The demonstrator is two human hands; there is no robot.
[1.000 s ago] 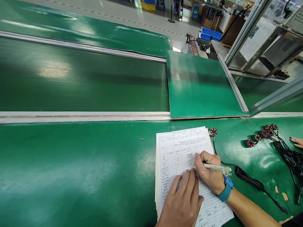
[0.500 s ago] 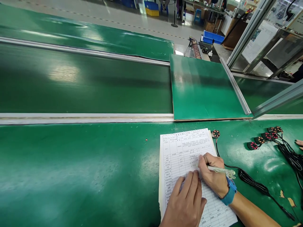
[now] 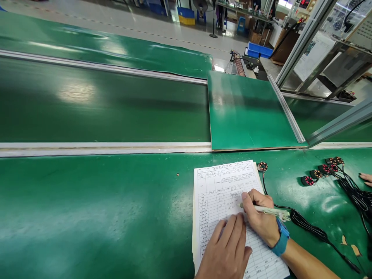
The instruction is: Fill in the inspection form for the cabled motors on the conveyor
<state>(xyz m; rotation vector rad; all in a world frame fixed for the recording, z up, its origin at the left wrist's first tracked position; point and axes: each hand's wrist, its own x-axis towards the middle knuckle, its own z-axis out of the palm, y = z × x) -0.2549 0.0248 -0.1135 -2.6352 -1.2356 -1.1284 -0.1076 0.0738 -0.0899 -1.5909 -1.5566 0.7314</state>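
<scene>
A printed form [image 3: 215, 193] with handwritten figures lies on a small stack of paper on the green table. My left hand [image 3: 226, 246] rests flat on its lower half, fingers stretched out. Over the middle of the sheet, my right hand [image 3: 260, 215] is closed around a pale green pen [image 3: 271, 211], its tip close to the written figures. A blue band circles my right wrist. Just beyond the sheet's upper right corner sits a small round part with a ring of copper-coloured dots [image 3: 262, 167]; its black cable [image 3: 309, 224] runs beside my right hand.
Several similar round parts [image 3: 316, 174] with bundled black cables [image 3: 354, 193] lie at the right. Another person's fingers [image 3: 366, 178] show at the right edge. Beyond the table run a conveyor belt [image 3: 116, 112], a green board [image 3: 252, 112] and a metal frame [image 3: 306, 42].
The view has shifted slightly. The pen tip now shows beside the figures, where my right fingers covered it before. My left hand stays on the paper.
</scene>
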